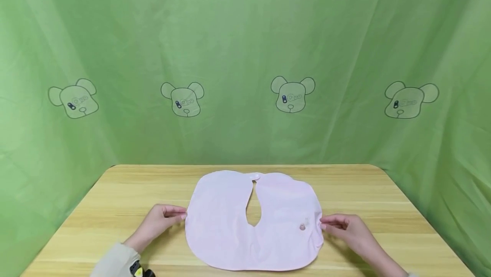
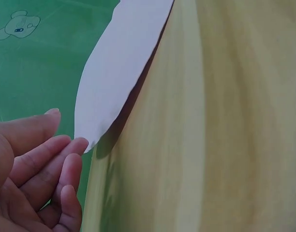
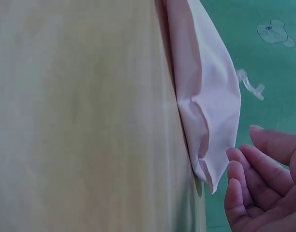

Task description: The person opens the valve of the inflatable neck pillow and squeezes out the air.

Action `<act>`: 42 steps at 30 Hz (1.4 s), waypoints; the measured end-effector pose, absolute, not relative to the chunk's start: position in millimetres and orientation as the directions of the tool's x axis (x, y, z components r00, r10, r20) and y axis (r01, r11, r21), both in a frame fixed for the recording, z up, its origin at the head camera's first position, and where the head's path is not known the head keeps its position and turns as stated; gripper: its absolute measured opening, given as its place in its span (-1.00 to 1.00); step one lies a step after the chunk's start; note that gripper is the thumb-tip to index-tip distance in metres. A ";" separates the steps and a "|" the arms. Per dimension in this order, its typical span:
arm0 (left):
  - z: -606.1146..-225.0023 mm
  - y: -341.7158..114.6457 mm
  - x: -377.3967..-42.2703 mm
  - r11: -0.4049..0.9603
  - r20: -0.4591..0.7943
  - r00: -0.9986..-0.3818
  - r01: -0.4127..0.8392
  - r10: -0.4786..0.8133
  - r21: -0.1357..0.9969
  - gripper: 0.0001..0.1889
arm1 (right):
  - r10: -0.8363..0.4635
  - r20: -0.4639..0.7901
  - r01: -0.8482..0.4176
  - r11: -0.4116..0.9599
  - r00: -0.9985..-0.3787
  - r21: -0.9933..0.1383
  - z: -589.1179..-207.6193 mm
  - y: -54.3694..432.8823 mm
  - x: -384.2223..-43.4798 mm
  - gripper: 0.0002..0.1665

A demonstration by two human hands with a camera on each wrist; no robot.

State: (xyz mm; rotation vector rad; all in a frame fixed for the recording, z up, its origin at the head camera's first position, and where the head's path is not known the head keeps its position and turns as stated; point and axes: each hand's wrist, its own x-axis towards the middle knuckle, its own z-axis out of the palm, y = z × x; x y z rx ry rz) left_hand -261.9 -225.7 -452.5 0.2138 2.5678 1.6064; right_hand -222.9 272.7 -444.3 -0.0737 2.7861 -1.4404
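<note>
A pale pink baby bib point(image 1: 218, 217) lies spread on the wooden table, its keyhole-shaped neck opening pointing away and its ends meeting at a round fastener point(image 1: 255, 177). My left hand point(image 1: 159, 221) is at the bib's left edge; its fingertips touch the rim, and in the left wrist view the thumb stands apart from the loosely bent fingers point(image 2: 73, 145). At the right edge, which is puckered, is my right hand point(image 1: 353, 230). The right wrist view shows its thumb and fingers point(image 3: 235, 154) apart, close beside the creased cloth point(image 3: 220, 111).
The light wooden table point(image 1: 145, 183) has rounded far corners. Green curtain point(image 1: 245, 34) with bear-head outlines surrounds it at the back and sides. A small brownish mark point(image 1: 302, 226) shows on the bib's right half, and a clear twisted strip point(image 3: 252, 87) sticks up from the bib.
</note>
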 end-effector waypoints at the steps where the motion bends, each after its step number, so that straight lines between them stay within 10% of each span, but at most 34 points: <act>1: -453.0 -225.2 -261.0 0.431 -0.016 -0.985 0.060 0.169 0.900 -0.67 | -0.052 0.018 -0.045 0.574 -0.998 -0.818 -444.5 272.1 -221.5 -0.69; 42: -465.7 -218.7 -250.8 0.448 -0.094 -0.994 -0.063 0.047 0.892 -0.74 | -0.062 -0.157 0.110 0.471 -0.986 -0.875 -459.0 269.7 -205.6 -0.71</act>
